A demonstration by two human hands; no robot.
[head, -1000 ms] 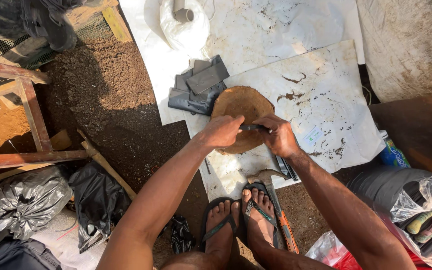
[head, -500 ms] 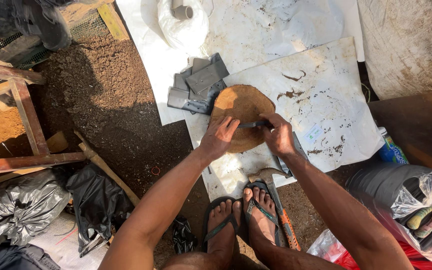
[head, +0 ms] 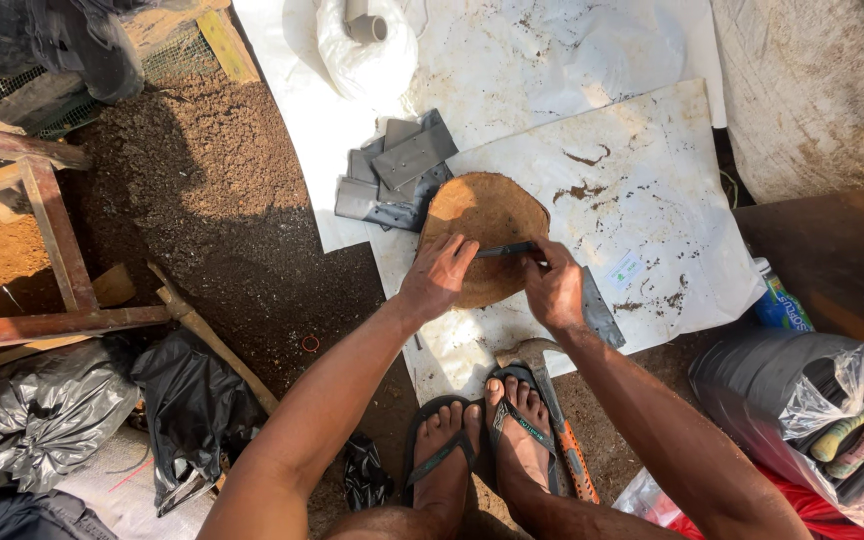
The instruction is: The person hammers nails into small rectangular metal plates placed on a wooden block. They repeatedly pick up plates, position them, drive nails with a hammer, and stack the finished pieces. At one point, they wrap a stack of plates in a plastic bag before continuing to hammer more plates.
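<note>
A round brown fibrous disc (head: pixel 487 215) lies on a stained white sheet (head: pixel 642 210). My left hand (head: pixel 439 277) rests flat on the disc's near edge, fingers spread. My right hand (head: pixel 553 288) is closed on a thin dark metal tool (head: pixel 505 250) that lies across the disc's lower right edge, its tip near my left fingers. A grey metal strip (head: pixel 597 310) pokes out beside my right hand.
A pile of grey metal pieces (head: pixel 392 175) sits left of the disc. A hammer (head: pixel 552 420) lies by my sandalled feet (head: pixel 482 440). Brown soil (head: pixel 212 180), a wooden frame (head: pixel 42 250), black bags (head: pixel 182 400) and a plastic bag of items (head: pixel 832 420) surround me.
My left hand slid from gripping the tool to lying flat on the disc. Both hands shifted slightly right with the view.
</note>
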